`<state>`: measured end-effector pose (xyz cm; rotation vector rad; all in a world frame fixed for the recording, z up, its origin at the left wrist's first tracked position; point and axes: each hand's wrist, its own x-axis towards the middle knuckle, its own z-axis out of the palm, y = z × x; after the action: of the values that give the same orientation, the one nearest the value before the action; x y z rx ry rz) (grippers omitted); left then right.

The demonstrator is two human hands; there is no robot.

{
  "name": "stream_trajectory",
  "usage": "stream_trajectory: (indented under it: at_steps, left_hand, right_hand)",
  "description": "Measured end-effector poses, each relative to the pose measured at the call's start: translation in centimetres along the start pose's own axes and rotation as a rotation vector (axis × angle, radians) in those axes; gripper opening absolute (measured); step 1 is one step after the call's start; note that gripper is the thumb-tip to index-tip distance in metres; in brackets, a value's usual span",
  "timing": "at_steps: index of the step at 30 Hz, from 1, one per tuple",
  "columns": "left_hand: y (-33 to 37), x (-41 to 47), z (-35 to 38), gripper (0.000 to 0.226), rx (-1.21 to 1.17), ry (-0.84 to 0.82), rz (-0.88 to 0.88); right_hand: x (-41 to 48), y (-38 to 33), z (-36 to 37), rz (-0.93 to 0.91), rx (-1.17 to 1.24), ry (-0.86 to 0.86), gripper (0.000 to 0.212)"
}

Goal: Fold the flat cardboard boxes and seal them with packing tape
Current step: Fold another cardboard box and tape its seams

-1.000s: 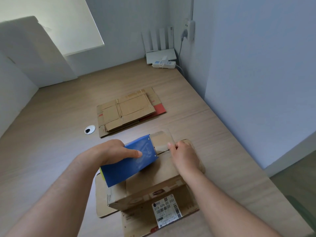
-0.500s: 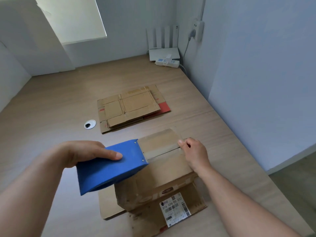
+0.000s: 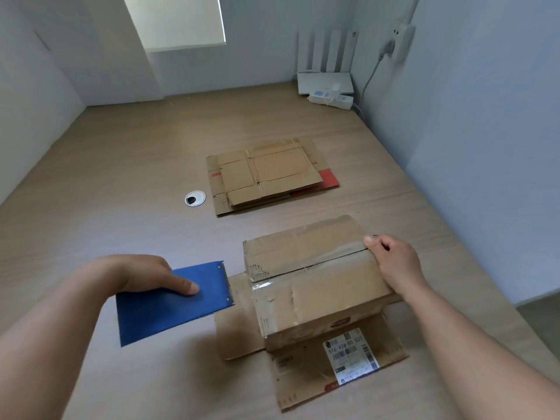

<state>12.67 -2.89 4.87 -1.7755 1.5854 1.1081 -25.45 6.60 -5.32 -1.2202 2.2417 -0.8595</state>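
Observation:
A folded brown cardboard box (image 3: pixel 312 283) stands on the wooden table with its lower flaps spread flat beneath it. Clear packing tape (image 3: pixel 327 259) runs along the seam between its top flaps and down the left end. My left hand (image 3: pixel 142 274) grips a blue tape dispenser (image 3: pixel 169 304), its toothed edge just left of the box and apart from it. My right hand (image 3: pixel 394 265) rests on the box's right end, thumb pressing the tape at the seam. A stack of flat cardboard boxes (image 3: pixel 269 174) lies farther back on the table.
A round cable grommet (image 3: pixel 195 198) sits in the table left of the flat stack. A white router (image 3: pixel 325 81) and power strip (image 3: pixel 331 100) stand in the far right corner. Walls border the table at the back, left and right.
My left hand has drawn the blue dispenser leftward across the top of the box and off its left end, laying tape along the seam. My right hand has stayed at the right end.

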Motion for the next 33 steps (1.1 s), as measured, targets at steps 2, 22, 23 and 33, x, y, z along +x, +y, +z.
stream_trajectory:
  at_steps: [2, 22, 23, 33]
  left_hand:
    - [1.0, 0.5, 0.7, 0.056, 0.062, 0.037, -0.019]
    - [-2.3, 4.7, 14.7, 0.040, 0.024, 0.735, -0.102]
    - [-2.3, 4.5, 15.1, 0.041, 0.013, 0.742, -0.127]
    - [6.0, 1.1, 14.6, 0.048, -1.529, 0.322, -0.058]
  right_hand:
    - [0.1, 0.0, 0.1, 0.005, -0.015, 0.004, 0.044]
    - [0.0, -0.5, 0.1, 0.011, -0.005, 0.004, 0.043]
    - [-0.1, -0.5, 0.1, 0.015, -0.007, 0.002, 0.043]
    - [-0.2, -0.6, 0.0, 0.020, 0.017, -0.016, 0.040]
